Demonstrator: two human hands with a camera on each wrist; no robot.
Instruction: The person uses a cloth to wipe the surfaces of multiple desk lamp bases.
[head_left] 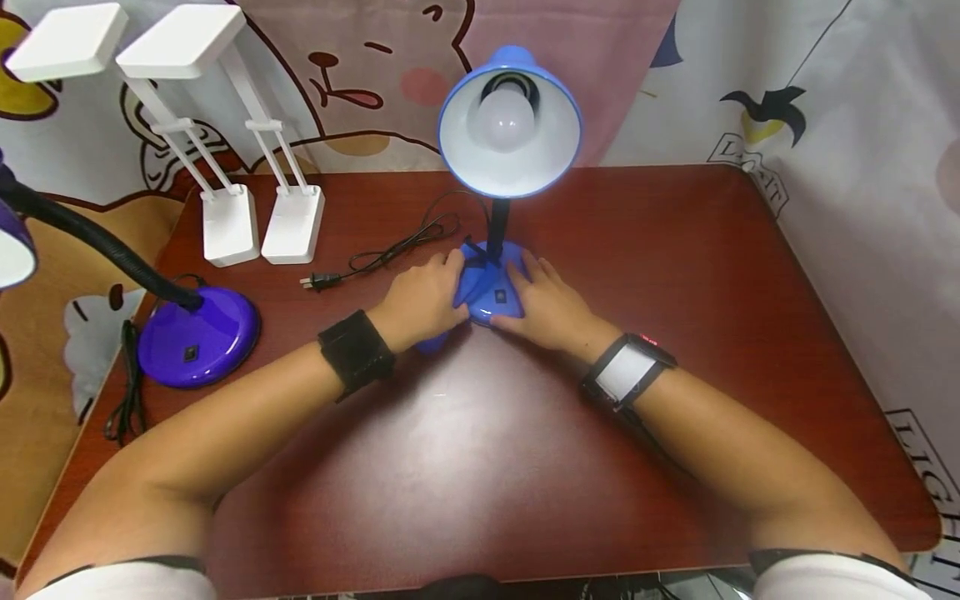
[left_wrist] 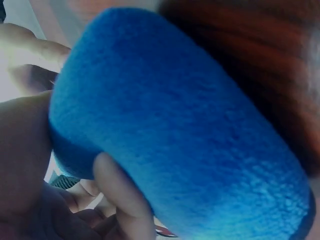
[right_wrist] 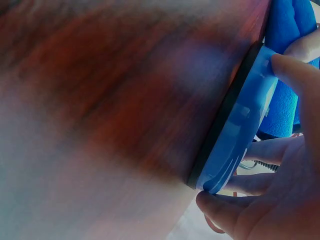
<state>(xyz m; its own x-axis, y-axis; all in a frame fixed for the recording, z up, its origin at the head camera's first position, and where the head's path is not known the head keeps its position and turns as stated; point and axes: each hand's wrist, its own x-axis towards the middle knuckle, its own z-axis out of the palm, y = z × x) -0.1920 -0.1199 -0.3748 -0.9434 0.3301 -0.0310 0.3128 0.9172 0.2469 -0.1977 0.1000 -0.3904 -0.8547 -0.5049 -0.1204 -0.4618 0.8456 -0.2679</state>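
Observation:
A blue desk lamp (head_left: 501,312) stands upright on the table, its shade and bulb facing me in the head view. My left hand (head_left: 420,304) holds a folded, fuzzy blue cloth (left_wrist: 175,115) against the left side of the lamp's base. The cloth fills most of the left wrist view, with the thumb and fingers curled about it. My right hand (head_left: 555,317) grips the base from the right; in the right wrist view its fingers and thumb hold the base's rim (right_wrist: 237,130). The base's far side is partly hidden by the hands.
A purple lamp (head_left: 198,337) stands at the left edge, its cord beside it. Two white folding lamps (head_left: 228,229) stand at the back left. The blue lamp's black cord and plug (head_left: 322,281) lie behind my left hand. Printed curtains border the brown table (head_left: 712,275).

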